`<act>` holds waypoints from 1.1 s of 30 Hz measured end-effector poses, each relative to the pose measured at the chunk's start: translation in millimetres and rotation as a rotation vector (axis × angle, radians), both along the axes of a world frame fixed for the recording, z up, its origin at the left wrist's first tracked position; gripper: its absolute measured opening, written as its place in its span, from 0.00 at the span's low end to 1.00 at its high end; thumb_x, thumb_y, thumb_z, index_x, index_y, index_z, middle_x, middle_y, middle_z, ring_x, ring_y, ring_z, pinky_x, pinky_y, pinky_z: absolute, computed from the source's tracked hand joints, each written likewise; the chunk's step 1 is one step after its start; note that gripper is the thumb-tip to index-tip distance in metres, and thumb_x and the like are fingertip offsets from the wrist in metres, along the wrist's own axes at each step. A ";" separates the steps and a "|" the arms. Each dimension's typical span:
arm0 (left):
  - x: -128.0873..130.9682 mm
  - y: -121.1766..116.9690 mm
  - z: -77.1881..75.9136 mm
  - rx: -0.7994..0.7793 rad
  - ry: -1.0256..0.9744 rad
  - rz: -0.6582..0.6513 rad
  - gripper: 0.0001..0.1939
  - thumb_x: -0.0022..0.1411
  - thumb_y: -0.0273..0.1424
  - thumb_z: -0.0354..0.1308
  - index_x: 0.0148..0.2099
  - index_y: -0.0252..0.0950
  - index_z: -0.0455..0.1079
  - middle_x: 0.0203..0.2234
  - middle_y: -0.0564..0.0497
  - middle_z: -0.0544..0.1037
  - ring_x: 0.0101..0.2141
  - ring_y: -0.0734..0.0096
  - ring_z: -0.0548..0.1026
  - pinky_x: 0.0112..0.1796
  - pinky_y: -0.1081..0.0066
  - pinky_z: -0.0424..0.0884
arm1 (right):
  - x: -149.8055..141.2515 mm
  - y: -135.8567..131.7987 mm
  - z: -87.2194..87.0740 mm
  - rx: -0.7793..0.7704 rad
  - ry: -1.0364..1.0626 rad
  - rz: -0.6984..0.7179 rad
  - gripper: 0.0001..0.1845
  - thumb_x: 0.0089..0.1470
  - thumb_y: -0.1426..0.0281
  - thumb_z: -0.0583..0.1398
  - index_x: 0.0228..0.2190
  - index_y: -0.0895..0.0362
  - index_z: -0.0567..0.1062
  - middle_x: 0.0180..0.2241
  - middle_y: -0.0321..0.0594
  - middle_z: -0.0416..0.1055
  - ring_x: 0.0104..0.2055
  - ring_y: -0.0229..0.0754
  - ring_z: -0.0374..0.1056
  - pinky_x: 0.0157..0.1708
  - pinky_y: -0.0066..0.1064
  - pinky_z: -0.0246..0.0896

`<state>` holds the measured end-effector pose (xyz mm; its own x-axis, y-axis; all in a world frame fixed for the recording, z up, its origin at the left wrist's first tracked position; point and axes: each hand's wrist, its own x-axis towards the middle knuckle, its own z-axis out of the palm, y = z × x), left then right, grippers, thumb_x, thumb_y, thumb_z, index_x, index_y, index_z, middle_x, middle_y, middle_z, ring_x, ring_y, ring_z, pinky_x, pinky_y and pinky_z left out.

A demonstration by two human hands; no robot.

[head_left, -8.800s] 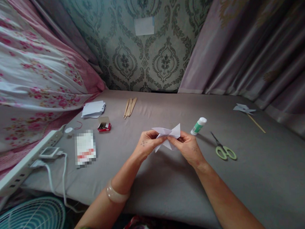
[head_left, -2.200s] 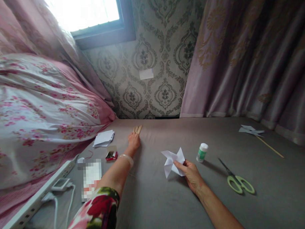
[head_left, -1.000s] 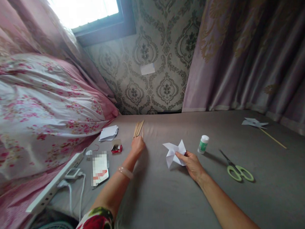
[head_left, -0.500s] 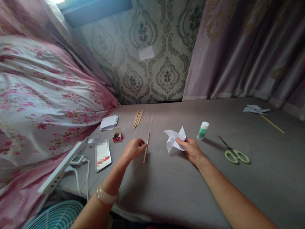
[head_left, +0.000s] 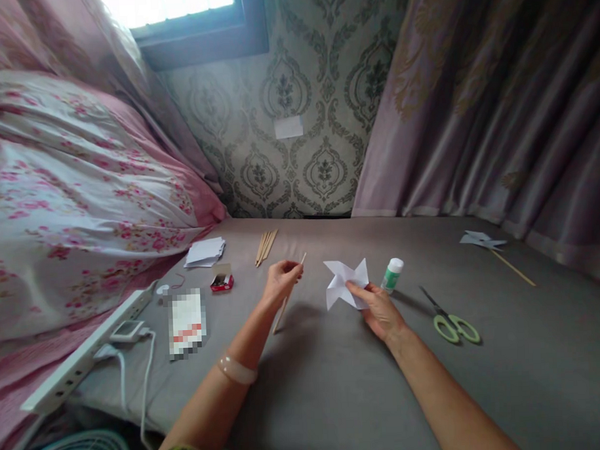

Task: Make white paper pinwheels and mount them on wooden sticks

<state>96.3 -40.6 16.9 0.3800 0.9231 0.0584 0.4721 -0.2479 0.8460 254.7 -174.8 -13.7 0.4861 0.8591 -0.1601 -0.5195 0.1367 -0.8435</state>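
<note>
Up over the grey cloth (head_left: pixel 355 394) it was, the white pinwheel (head_left: pixel 341 284), one blade pinched between the thumb and fingers of the right hand (head_left: pixel 383 311). Blades splayed like a star, broad face toward the person! And the stick (head_left: pixel 281 314)? The left hand (head_left: pixel 281 281) had that in a fingertip pinch, left of the pinwheel and apart from it. Its long axis slanted: upper end away and to the right, lower end back and left; whether that end touched the cloth, I couldn't tell. Nearest obstacle, the glue (head_left: pixel 392 275), on end just beyond the right hand. Right of it lay the scissors (head_left: pixel 454 324), handles nearer the person. Beyond the left hand, the sticks (head_left: pixel 266 247) in a loose bunch; left of them the papers (head_left: pixel 204 253) and an open red box (head_left: pixel 222 284). Farther left, the power strip (head_left: pixel 90 350); far right, a second pinwheel (head_left: pixel 481 239), lying well apart.
</note>
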 end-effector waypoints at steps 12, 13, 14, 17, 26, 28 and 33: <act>15.9 -49.5 56.6 -0.408 -1.096 -0.301 0.21 0.47 0.37 0.70 0.43 0.34 0.74 0.22 0.53 0.74 0.21 0.83 0.64 0.23 0.78 0.55 | 14.6 -16.7 31.6 0.162 -0.120 -0.035 0.16 0.31 0.64 0.74 0.27 0.54 0.81 0.28 0.37 0.79 0.29 0.40 0.73 0.31 0.30 0.68; 19.1 -47.7 57.4 -0.405 -1.109 -0.291 0.21 0.47 0.37 0.70 0.42 0.34 0.74 0.22 0.53 0.74 0.20 0.83 0.63 0.23 0.78 0.54 | 16.6 -17.2 34.3 0.175 -0.161 -0.047 0.17 0.31 0.64 0.74 0.27 0.54 0.81 0.29 0.37 0.79 0.29 0.40 0.73 0.32 0.30 0.68; 22.1 -46.2 57.5 -0.406 -1.122 -0.283 0.21 0.46 0.37 0.70 0.42 0.34 0.75 0.22 0.53 0.73 0.20 0.83 0.63 0.23 0.78 0.54 | 19.0 -17.9 38.1 0.189 -0.217 -0.060 0.17 0.31 0.63 0.74 0.27 0.54 0.81 0.29 0.37 0.79 0.30 0.40 0.73 0.32 0.30 0.68; 28.3 -44.0 54.4 -0.419 -1.160 -0.265 0.20 0.44 0.37 0.71 0.40 0.34 0.76 0.23 0.52 0.74 0.21 0.83 0.64 0.24 0.77 0.55 | 24.7 -21.4 57.6 0.211 -0.479 -0.075 0.16 0.35 0.61 0.73 0.28 0.54 0.80 0.29 0.37 0.78 0.29 0.40 0.71 0.30 0.30 0.67; 17.5 -48.9 38.0 -0.515 -1.161 -0.247 0.18 0.43 0.35 0.72 0.38 0.34 0.79 0.25 0.52 0.76 0.25 0.81 0.69 0.28 0.77 0.62 | -12.2 -22.6 134.9 0.369 -1.355 0.040 0.05 0.52 0.66 0.65 0.29 0.54 0.78 0.30 0.36 0.75 0.32 0.38 0.70 0.35 0.29 0.66; 15.4 -49.1 34.3 -0.535 -1.158 -0.258 0.17 0.42 0.34 0.73 0.37 0.35 0.79 0.24 0.53 0.77 0.24 0.81 0.69 0.28 0.77 0.63 | -19.9 -18.7 137.9 0.462 -1.419 0.063 0.02 0.53 0.68 0.64 0.30 0.53 0.78 0.31 0.37 0.76 0.35 0.39 0.71 0.38 0.30 0.66; 12.5 -49.2 27.9 -0.541 -1.143 -0.321 0.15 0.43 0.33 0.73 0.36 0.36 0.78 0.27 0.51 0.79 0.27 0.77 0.73 0.30 0.76 0.66 | -22.4 -10.7 128.9 0.572 -1.439 0.051 0.04 0.55 0.71 0.62 0.31 0.52 0.78 0.33 0.38 0.76 0.37 0.40 0.72 0.39 0.32 0.68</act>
